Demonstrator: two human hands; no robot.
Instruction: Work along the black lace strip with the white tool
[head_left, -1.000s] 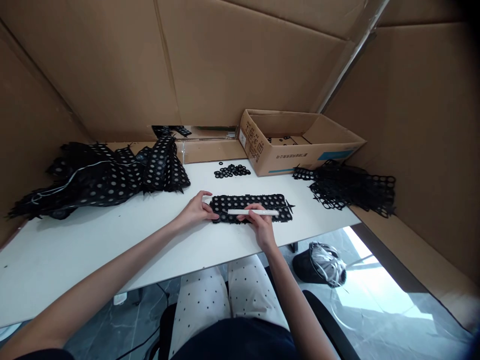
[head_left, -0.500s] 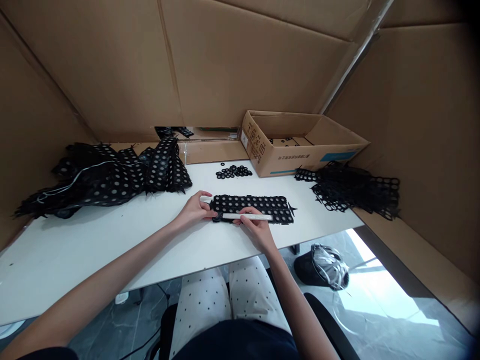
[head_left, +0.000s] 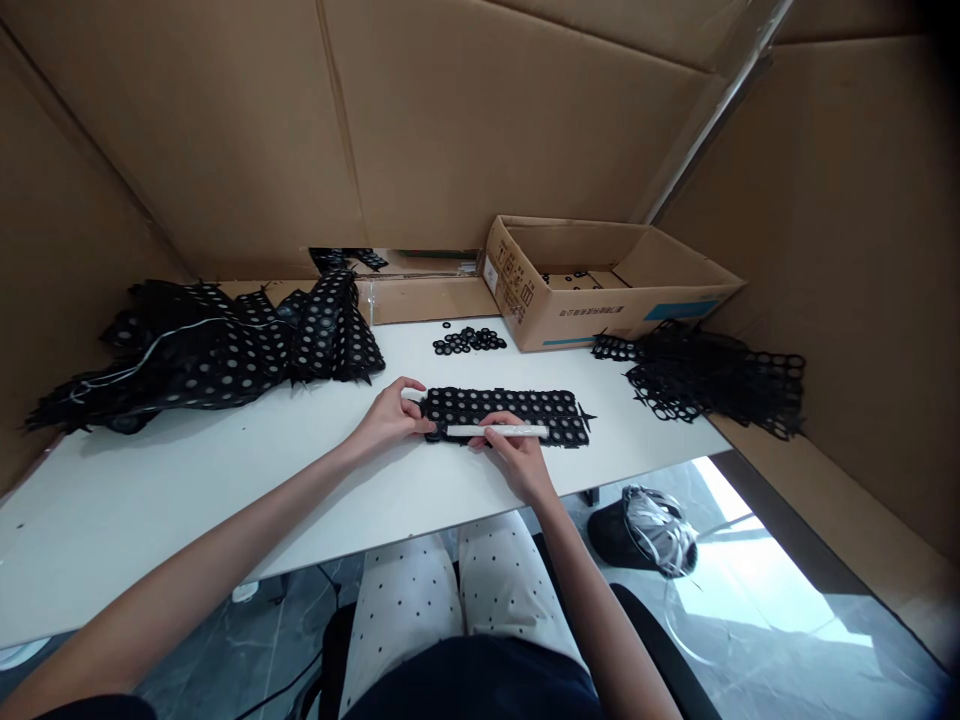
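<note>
A flat black sheet [head_left: 517, 403] with rows of round pale dots lies on the white table, its long side running left to right. My left hand [head_left: 394, 412] pinches the sheet's left end between thumb and fingers. Across the sheet's lower half, my right hand [head_left: 514, 450] holds a slim white stick [head_left: 465, 431] level, its left tip close to my left thumb. My right fingers are closed round the stick. Small black rings [head_left: 470, 341] lie in a loose pile behind the sheet.
Bundled dotted black sheets [head_left: 225, 360] lie at the left. A cardboard box [head_left: 592, 318] with a few rings inside stands at the back right, beside black punched-out netting [head_left: 712, 380]. Cardboard walls [head_left: 480, 130] surround the table [head_left: 225, 490]. A black bin [head_left: 619, 535] stands on the floor.
The view has shifted very slightly. Both hands, the stick and the sheet stay nearly where they were.
</note>
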